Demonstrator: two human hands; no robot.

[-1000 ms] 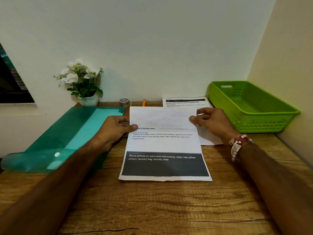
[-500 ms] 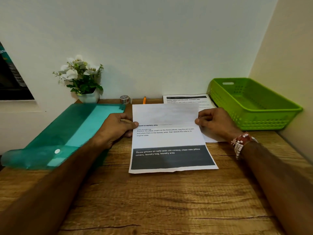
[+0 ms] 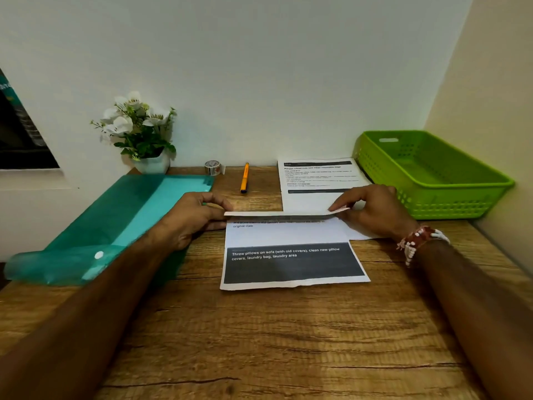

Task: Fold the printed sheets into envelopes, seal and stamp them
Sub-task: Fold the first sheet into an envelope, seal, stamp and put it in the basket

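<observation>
Head camera looks down on the printed sheet (image 3: 288, 235), which lies on the wooden desk (image 3: 274, 342) straight in front of the person, its long axis running away from them toward the wall. The end with the dark band and white lettering is nearest. The far part is turned up and over toward the person, showing nearly edge-on as a thin strip running crosswise.

The left hand (image 3: 193, 217) pinches the left end of that flap between thumb and curled fingers. The right hand (image 3: 372, 209) pinches the right end, with a beaded bracelet (image 3: 418, 241) on its wrist.

A second printed sheet (image 3: 317, 180) lies beneath the right hand, partly covered by the first. A green basket (image 3: 450, 203) stands just right of it, by the side wall. An orange pen (image 3: 245, 178) and a tape roll (image 3: 212, 167) lie beyond the flap. A potted flower (image 3: 138, 131) stands far left, and a teal folder (image 3: 129, 215) lies alongside the left forearm. Bare wood stretches from the dark band toward the person.
</observation>
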